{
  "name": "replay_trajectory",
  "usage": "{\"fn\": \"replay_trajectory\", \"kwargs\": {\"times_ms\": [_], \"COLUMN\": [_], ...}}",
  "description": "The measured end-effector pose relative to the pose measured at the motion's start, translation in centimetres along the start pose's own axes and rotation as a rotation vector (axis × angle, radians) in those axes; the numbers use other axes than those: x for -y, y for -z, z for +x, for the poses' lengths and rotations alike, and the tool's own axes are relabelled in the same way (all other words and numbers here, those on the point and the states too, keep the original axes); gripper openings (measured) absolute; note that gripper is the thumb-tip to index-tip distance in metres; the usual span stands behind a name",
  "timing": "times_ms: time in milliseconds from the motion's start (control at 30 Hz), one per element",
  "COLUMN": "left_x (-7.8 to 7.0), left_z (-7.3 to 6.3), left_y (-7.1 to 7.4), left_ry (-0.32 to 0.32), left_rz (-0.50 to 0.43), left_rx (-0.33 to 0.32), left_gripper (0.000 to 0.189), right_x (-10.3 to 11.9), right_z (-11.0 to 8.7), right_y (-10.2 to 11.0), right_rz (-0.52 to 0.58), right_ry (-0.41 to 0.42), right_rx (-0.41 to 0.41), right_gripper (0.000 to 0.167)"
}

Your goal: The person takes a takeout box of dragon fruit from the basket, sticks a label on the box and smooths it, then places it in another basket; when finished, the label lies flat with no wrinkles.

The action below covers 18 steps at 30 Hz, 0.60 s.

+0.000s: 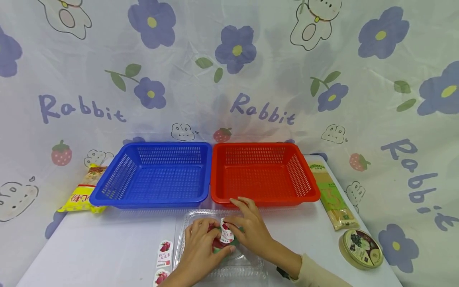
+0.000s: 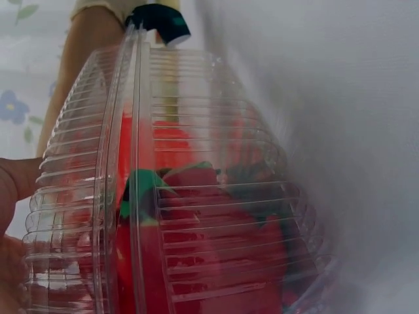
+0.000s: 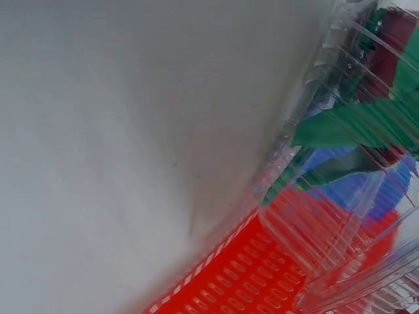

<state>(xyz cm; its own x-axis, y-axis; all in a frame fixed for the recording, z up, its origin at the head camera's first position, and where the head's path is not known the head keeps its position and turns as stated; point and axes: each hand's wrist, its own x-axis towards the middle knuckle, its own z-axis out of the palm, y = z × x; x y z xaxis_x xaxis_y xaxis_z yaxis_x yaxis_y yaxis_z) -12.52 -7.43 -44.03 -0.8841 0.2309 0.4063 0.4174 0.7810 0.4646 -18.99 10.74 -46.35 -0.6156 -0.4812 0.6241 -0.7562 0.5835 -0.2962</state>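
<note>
A clear plastic clamshell box (image 1: 251,261) lies in front of the baskets with its lid down. Through its ribbed wall in the left wrist view, red fruit-like pieces (image 2: 216,248) with green parts show. My left hand (image 1: 202,247) rests on the lid, fingers bent, thumb stretched below a white label sticker (image 1: 227,235) printed with a dragon fruit. With thumb and index finger, my right hand (image 1: 252,231) pinches that sticker at its upper right part. The sticker looks slightly curved; how much of it touches the lid is hidden. Left fingertips lie at its left edge.
Two more label stickers (image 1: 165,255) lie left of the box. Behind stand a blue basket (image 1: 150,203) and a red basket (image 1: 265,201), side by side. A yellow bag (image 1: 82,193) is at far left. On the right are a noodle packet (image 1: 333,197) and a round tin (image 1: 361,249).
</note>
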Motion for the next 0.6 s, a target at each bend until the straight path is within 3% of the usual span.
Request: {"fn": "replay_trajectory", "kwargs": {"times_ms": [367, 600], "left_x": [-0.09, -0.06], "left_z": [0.25, 0.07], "left_y": [0.01, 0.24], "left_ry": [-0.040, -0.028], "left_rz": [0.052, -0.018], "left_rx": [-0.015, 0.008], "left_gripper": [0.039, 0.047], "right_x": [-0.24, -0.31], "right_z": [-0.38, -0.43], "right_y": [-0.18, -0.14], "right_rz": [-0.013, 0.004], "right_ry": [0.009, -0.012], "right_rx": [-0.011, 0.003], "right_gripper": [0.018, 0.018]}}
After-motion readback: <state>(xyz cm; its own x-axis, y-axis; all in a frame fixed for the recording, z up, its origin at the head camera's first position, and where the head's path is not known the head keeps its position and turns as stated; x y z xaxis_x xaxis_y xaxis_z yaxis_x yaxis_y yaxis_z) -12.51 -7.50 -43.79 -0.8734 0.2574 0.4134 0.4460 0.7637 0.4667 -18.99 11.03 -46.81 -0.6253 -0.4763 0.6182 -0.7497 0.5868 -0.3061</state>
